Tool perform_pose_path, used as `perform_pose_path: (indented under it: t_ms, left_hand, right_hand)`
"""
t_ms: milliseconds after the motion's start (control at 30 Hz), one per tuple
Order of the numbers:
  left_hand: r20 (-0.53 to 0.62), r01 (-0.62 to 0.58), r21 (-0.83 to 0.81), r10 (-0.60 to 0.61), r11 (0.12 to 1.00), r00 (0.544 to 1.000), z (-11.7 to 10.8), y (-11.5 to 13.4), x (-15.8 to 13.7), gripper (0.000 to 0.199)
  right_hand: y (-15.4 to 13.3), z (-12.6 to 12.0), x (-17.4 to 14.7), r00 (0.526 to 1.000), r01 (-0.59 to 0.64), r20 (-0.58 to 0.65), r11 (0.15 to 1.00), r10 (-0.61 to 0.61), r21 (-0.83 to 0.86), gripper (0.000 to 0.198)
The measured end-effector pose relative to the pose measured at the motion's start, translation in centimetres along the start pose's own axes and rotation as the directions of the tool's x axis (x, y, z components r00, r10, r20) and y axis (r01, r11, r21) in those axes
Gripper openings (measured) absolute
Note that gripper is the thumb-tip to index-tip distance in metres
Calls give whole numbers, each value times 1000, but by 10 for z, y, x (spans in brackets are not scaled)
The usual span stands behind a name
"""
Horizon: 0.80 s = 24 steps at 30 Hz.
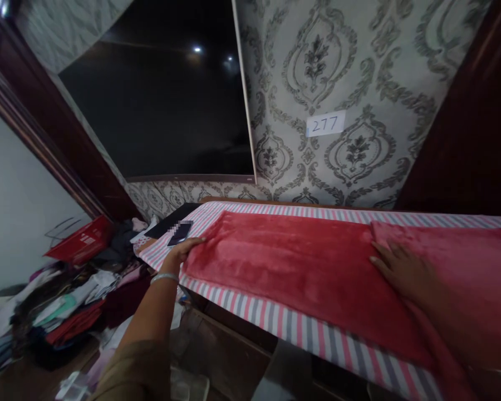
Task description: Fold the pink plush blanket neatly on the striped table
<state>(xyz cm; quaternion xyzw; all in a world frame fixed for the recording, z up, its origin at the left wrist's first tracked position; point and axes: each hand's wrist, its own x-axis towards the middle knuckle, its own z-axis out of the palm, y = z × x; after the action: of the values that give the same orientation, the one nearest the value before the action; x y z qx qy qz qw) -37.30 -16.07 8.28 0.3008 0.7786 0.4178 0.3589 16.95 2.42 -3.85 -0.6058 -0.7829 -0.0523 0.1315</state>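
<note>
A red plush blanket (284,262) lies long and folded on a striped cloth (267,317) that covers a table. At the blanket's left end, my left hand (184,252) is closed on the edge, its fingers partly hidden. My right hand (407,273) rests palm down with fingers spread, touching the fabric beside a fold line. To the right of that line, a lighter pink-red section of the blanket (476,259) continues out of view. Near the right forearm, a loose flap hangs toward the table's front edge.
A dark phone (180,234) lies just beyond my left hand. Behind the table is a large black television (162,106), with a "277" paper label (325,123) on the wall. Piled clothes (70,306) and a red basket (81,242) lie at the left.
</note>
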Motion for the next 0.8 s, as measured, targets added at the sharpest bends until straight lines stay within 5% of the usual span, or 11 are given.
perform_pose_path:
  t_ms: [200, 367, 467, 567, 667, 800]
  left_hand:
    - [144, -168, -129, 187, 977, 972, 36, 64, -9, 25]
    - [373, -424, -15, 399, 905, 838, 130, 115, -33, 45]
    - [453, -601, 182, 476, 778, 754, 200, 110, -50, 50]
    - [618, -689, 306, 414, 657, 668, 254, 84, -64, 48]
    - [596, -688, 450, 383, 569, 706, 278, 59, -74, 65]
    - [525, -650, 534, 391, 540, 756, 278, 52, -82, 80]
  right_hand:
    - [0, 2, 2, 999, 2, -36, 999, 0, 51, 58]
    - [-1, 2, 2, 996, 28, -80, 998, -24, 58, 55]
    - [-3, -1, 2, 998, 0, -63, 998, 3, 57, 55]
    - [-5, -2, 2, 998, -14, -58, 998, 17, 67, 54]
    - [-5, -2, 3, 998, -11, -64, 997, 16, 73, 53]
    - [-6, -4, 2, 997, -19, -71, 996, 25, 84, 52]
